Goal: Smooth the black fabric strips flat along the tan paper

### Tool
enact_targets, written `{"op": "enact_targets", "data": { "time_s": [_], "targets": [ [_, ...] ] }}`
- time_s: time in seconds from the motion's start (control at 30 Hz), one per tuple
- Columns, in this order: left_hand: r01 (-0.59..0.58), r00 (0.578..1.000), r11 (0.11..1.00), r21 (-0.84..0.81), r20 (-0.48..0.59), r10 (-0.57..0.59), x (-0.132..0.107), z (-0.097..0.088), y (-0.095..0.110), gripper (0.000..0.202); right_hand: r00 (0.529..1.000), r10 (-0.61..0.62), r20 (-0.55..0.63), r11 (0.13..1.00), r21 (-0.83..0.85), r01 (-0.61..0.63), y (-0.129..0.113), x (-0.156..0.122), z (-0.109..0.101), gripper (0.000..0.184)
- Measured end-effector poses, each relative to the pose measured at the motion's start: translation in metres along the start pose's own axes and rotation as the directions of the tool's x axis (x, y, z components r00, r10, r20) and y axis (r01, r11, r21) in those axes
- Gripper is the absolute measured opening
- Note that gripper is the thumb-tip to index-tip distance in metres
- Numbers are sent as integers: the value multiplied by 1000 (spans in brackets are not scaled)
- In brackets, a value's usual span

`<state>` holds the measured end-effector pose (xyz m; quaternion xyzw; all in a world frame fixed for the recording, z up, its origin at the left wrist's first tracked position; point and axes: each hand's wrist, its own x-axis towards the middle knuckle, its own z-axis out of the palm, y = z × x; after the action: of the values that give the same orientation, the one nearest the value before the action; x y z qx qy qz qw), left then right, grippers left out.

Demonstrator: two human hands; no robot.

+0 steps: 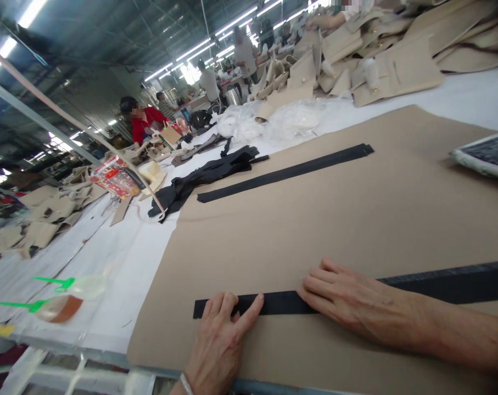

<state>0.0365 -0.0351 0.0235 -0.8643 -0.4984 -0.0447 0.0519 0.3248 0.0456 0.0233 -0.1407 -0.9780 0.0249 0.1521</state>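
A long black strip [284, 303] lies flat across the near part of a large beige sheet [298, 230]. Near the strip's left end, my left hand [222, 334] holds it down with bent fingers, the thumb stretched along it. Further right, my right hand [335, 291] is closed over the same strip, fingers bent and pressed together; its fingertips are partly hidden. The strip runs on to the right behind my right forearm, where it looks wider and shinier. A second black strip [285, 173] rests on the far part of the sheet.
Crumpled black strips [207, 175] lie beyond the sheet's far left edge. Two bottles with green nozzles [63, 309] are on the white table at left. Beige pieces [397, 71] pile up at the back. A dark flat pad [485, 155] sits at right. People work behind.
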Motion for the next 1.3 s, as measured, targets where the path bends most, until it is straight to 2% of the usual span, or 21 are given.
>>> {"op": "enact_targets", "data": {
  "time_s": [0.23, 0.33, 0.4, 0.47, 0.57, 0.67, 0.9, 1.0, 1.13, 1.3],
  "targets": [
    [-22, 998, 999, 48, -58, 25, -3, 3, -1, 70, 999, 44, 16, 999, -10, -44, 3, -23, -8, 24],
    [-36, 989, 998, 60, -140, 44, 3, -2, 2, 63, 998, 53, 21, 998, -33, -52, 4, -32, -9, 24],
    [-50, 976, 999, 23, -209, 53, 14, -7, 14, 58, 998, 54, 17, 997, -50, -53, 4, -34, -9, 23],
    [-89, 968, 993, -75, -243, 68, 30, -8, 35, 54, 998, 54, 12, 997, -65, -53, 3, -34, -9, 20],
    [-135, 974, 958, -251, -213, 82, 57, 1, 72, 51, 998, 55, -3, 995, -86, -55, 2, -31, -8, 15],
    [-118, 978, 945, -306, -201, 57, 70, 14, 94, 48, 998, 63, -13, 993, -96, -64, 1, -32, -8, 12],
    [-166, 970, 957, -238, -212, 116, 62, 25, 90, 46, 996, 86, 29, 993, -80, -83, 7, -53, -13, 13],
    [-154, 969, 964, -217, -223, 105, 60, 31, 91, 49, 996, 90, 30, 993, -78, -87, 10, -63, -16, 16],
    [-115, 979, 976, -185, -189, 79, 60, 39, 93, 56, 997, 76, 26, 994, -83, -74, 13, -75, -19, 17],
    [-90, 990, 991, -100, -120, 77, 61, 33, 95, 66, 996, 87, -2, 990, -110, -86, 17, -89, -22, 20]
  ]
}}
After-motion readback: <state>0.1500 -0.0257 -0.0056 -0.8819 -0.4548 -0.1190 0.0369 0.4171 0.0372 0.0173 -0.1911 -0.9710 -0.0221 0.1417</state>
